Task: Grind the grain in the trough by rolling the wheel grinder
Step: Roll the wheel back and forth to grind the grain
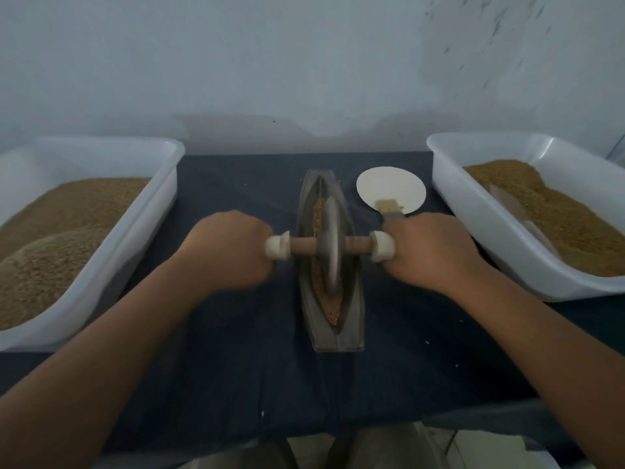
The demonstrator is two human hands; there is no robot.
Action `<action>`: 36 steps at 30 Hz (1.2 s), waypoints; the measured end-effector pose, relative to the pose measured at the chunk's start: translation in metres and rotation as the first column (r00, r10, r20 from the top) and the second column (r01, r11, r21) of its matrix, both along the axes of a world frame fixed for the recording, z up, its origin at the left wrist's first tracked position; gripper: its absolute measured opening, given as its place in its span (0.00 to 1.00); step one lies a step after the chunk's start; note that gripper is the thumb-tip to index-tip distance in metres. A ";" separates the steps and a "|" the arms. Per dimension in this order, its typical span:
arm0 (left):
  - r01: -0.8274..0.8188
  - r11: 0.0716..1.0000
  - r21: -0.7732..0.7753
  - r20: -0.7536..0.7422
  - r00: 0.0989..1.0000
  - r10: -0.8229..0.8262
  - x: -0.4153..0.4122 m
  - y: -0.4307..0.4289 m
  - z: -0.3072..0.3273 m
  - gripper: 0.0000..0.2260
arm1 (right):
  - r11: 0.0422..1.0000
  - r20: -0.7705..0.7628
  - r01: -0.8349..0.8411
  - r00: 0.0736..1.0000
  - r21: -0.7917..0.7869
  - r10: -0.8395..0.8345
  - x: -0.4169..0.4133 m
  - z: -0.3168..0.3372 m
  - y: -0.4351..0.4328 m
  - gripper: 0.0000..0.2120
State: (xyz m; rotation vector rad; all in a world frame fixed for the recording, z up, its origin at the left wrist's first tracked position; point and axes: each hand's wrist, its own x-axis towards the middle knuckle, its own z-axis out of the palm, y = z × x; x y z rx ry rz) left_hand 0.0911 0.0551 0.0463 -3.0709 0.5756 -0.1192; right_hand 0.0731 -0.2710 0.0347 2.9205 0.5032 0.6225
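**Both hands on the axle, wheel at mid-trough**

At the far left of the bench (236,350), draped in dark blue cloth: a white rectangular plastic tub (162,184), heaped with brown granular stuff.

Next, the left hand (233,252). Closed into a tight fist around the left end of the wooden axle (302,247), back of the hand up, white collar showing just inside the fist. Forearm coming in from the low left.

In the middle, the grey boat-shaped metal trough (333,336), long axis pointing straight away from the body, with a thin line of brown grain (329,309) along its groove. Upright in that groove, about midway along, the grey metal wheel grinder (329,245). Axle crosswise to the trough and level, so the wheel directly between the two fists.

Then the right hand (429,252), wrapped in the same way around the right end of the axle, forearm mirrored from the low right. Both hands equally near the wheel, neither ahead of the other.

As a judgement: for rolling, push and pull both fists together along the trough line, not sideways, to hold the disc in the groove.

Behind the right hand, a white round plate (389,184) with a small brush (390,208) on its near edge. At the far right, a second white plastic tub (473,214), also filled.
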 end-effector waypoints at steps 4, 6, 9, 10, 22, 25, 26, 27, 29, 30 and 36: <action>-0.049 0.998 -0.033 0.057 0.997 0.051 -0.011 0.003 -0.011 0.13 | 0.994 -0.053 -0.081 0.995 0.080 0.085 -0.011 0.004 -0.008 0.15; -0.072 0.997 -0.019 0.092 0.993 0.073 0.011 -0.006 -0.005 0.13 | 0.996 -0.144 0.013 0.990 0.089 0.000 0.015 0.003 -0.005 0.17; -0.123 0.992 -0.011 0.127 0.984 0.123 0.052 -0.020 0.010 0.14 | 0.983 -0.250 0.156 0.960 0.091 -0.129 0.062 0.007 0.004 0.20; -0.127 0.992 -0.014 0.135 0.983 0.128 0.062 -0.024 0.015 0.14 | 0.979 -0.260 0.187 0.952 0.079 -0.160 0.073 0.009 0.008 0.21; -0.021 0.999 -0.033 0.111 0.993 0.024 -0.017 0.009 -0.012 0.17 | 0.995 -0.091 -0.082 0.992 0.056 0.087 -0.011 0.009 -0.008 0.17; -0.072 0.997 -0.038 0.078 0.994 0.075 0.016 -0.002 -0.009 0.15 | 0.998 -0.132 0.053 0.990 0.017 -0.051 0.024 0.007 0.001 0.17; -0.097 0.994 -0.040 0.089 0.991 0.101 0.033 -0.008 -0.007 0.14 | 0.995 -0.125 0.097 0.988 0.019 -0.094 0.041 0.007 0.006 0.17; -0.123 0.991 -0.049 0.102 0.987 0.128 0.050 -0.012 -0.004 0.13 | 0.991 -0.115 0.129 0.985 0.028 -0.125 0.056 0.009 0.010 0.17; -0.157 0.984 -0.084 0.138 0.976 0.167 0.075 -0.017 -0.001 0.14 | 0.987 -0.080 0.154 0.986 0.055 -0.149 0.079 0.014 0.017 0.19; -0.158 0.983 -0.097 0.144 0.975 0.171 0.082 -0.018 -0.001 0.14 | 0.987 -0.068 0.152 0.987 0.050 -0.149 0.085 0.016 0.019 0.19; -0.080 0.993 -0.084 0.003 0.997 0.081 0.042 -0.002 -0.015 0.13 | 0.995 -0.188 0.101 0.977 0.008 -0.097 0.044 0.026 0.014 0.13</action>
